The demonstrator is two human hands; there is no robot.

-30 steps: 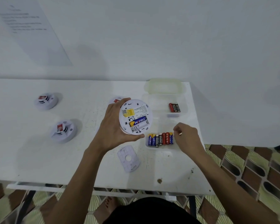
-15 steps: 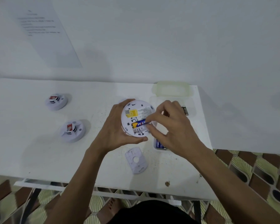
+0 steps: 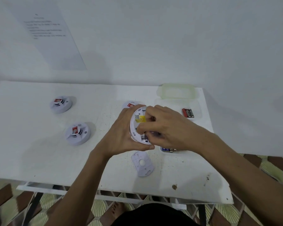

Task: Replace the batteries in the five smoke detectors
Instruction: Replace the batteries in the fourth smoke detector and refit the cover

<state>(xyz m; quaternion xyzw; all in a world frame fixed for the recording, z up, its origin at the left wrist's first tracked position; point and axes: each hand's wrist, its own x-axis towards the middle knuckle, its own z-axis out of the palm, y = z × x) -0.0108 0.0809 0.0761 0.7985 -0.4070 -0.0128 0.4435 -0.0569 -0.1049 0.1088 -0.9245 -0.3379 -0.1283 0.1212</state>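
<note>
My left hand (image 3: 119, 132) grips a white round smoke detector (image 3: 136, 126) by its rim, above the table, with its back side turned up towards me. My right hand (image 3: 168, 128) lies over the battery bay, its fingertips pinched on a battery there that is mostly hidden. The detector's loose back cover (image 3: 142, 163) lies on the table just below my hands. Two more detectors (image 3: 61, 104) (image 3: 77, 133) sit face up at the left. Another detector (image 3: 130, 104) peeks out behind my left hand.
A clear tray (image 3: 201, 110) at the right holds two red and black batteries (image 3: 188, 113). Blue batteries (image 3: 167, 149) show under my right wrist. The tray's lid (image 3: 176, 92) lies behind it. The white table (image 3: 39, 157) ends close at the right. A printed sheet (image 3: 46, 35) hangs on the wall.
My right hand left the row of batteries in the tray, came over to the detector and now covers its battery bay. My left hand kept the detector in place.
</note>
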